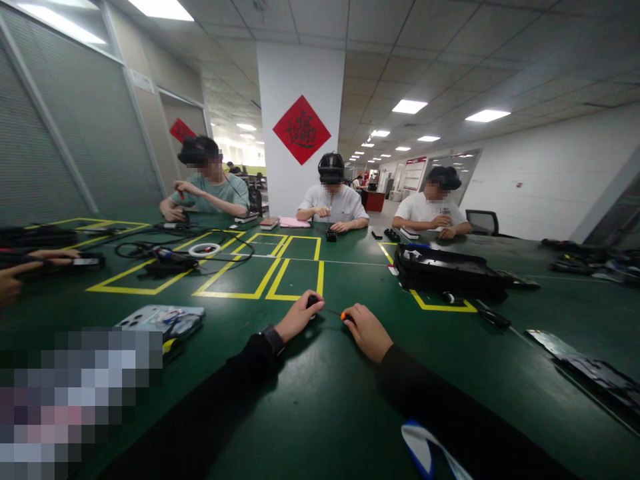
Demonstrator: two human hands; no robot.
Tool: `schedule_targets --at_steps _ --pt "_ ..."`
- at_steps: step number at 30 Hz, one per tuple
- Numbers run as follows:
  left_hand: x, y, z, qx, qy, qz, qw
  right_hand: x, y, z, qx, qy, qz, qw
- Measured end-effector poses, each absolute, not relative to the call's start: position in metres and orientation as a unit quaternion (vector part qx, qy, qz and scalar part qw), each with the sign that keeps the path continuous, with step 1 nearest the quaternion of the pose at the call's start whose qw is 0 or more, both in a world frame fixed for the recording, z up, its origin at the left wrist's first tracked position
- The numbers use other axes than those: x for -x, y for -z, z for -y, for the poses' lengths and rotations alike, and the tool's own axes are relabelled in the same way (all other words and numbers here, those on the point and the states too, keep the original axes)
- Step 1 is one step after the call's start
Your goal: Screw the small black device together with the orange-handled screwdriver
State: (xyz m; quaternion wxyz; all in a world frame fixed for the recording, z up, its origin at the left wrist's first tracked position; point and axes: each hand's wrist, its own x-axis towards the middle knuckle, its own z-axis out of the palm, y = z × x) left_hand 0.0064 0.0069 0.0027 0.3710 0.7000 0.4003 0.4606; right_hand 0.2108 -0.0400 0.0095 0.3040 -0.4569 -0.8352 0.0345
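In the head view my left hand (301, 315) is closed around a small black part (313, 301), whose exact kind I cannot make out. My right hand (367, 331) grips a screwdriver by its orange-and-black handle (345, 317). The thin shaft runs left from that handle to the black part; whether the tip touches it is too small to tell. Both hands are low over the green table (300, 400), in front of the yellow tape outlines.
A black open case (450, 270) lies right of centre, with a dark tool (494, 319) and circuit boards (590, 367) nearer me. To the left are cables (170, 257), a white ring (205, 250) and a silvery panel (165, 320). Several people sit opposite; another person's hand (20, 273) reaches in from the left.
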Motion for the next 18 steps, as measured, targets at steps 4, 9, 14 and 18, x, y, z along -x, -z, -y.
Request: schedule_targets --at_steps 4,9,14,18 --pt "-0.011 -0.0014 -0.006 -0.701 -0.467 -0.407 0.353 -0.2112 -0.0105 0.0406 0.454 -0.078 0.83 0.315" --pt "-0.014 -0.0014 -0.0057 -0.67 -0.477 -0.414 0.39 -0.2112 -0.008 0.037 0.467 -0.074 0.807 0.353" --pt "-0.0136 -0.0049 -0.004 -0.658 -0.479 -0.415 0.407 -0.2142 -0.0062 0.0344 0.452 -0.056 0.831 0.319" --pt "-0.0142 -0.0061 -0.0002 -0.69 -0.469 -0.409 0.369 -0.2173 -0.0016 0.0314 0.479 -0.101 0.799 0.349"
